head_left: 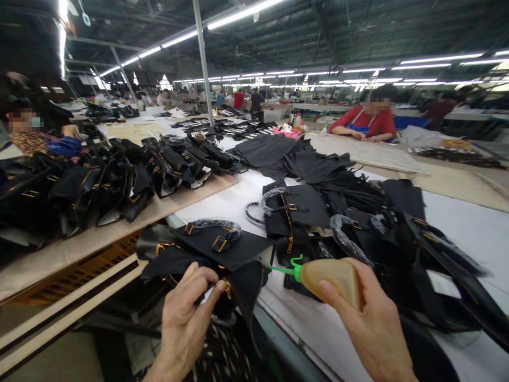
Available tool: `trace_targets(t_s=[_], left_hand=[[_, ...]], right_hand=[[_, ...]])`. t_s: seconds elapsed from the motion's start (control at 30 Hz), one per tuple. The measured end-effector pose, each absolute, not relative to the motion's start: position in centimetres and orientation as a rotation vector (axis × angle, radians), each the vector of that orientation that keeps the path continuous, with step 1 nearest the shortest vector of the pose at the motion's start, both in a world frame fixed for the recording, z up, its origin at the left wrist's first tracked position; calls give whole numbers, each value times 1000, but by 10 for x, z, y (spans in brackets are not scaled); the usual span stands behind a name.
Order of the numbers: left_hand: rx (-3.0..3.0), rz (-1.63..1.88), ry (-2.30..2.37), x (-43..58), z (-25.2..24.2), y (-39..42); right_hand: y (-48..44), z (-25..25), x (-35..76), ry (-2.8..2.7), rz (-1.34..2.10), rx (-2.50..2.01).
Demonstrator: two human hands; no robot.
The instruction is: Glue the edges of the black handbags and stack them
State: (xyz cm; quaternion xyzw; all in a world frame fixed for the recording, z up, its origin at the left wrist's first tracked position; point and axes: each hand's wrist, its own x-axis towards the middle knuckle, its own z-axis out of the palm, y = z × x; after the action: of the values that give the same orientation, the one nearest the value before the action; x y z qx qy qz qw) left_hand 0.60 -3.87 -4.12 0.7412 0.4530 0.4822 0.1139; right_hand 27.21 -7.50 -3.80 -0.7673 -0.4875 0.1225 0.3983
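Note:
My left hand (191, 313) pinches the edge of a black handbag (238, 249) beside its gold zipper pull (228, 289). This bag lies tilted at the table's front edge, its handle (218, 225) wrapped in clear plastic. In my right hand (369, 313) is a squeeze bottle (332, 278) of amber liquid, fingers wrapped round it. Its thin green nozzle (282, 269) points left, with the tip close to the bag's edge; whether it touches I cannot tell. The green cap hangs beside the nozzle's base.
More black handbags (294, 212) with wrapped handles lie to the right. A long row of black bags (99, 185) fills the left table. Flat black pieces (270, 154) are stacked behind. A person in red (366, 124) sits across the table, and another person (29, 127) is at far left.

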Motion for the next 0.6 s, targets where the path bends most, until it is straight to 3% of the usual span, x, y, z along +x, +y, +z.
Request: trace_targets(t_s=[0.37,0.6], left_hand=[[2183,1405,1312,7,-38,-39],[2155,1411,1310,6,-44,-39]], right_hand=[[-64,-43,275,-1296,62,-1794],[-78,-42,273,-1243,468,-1856]])
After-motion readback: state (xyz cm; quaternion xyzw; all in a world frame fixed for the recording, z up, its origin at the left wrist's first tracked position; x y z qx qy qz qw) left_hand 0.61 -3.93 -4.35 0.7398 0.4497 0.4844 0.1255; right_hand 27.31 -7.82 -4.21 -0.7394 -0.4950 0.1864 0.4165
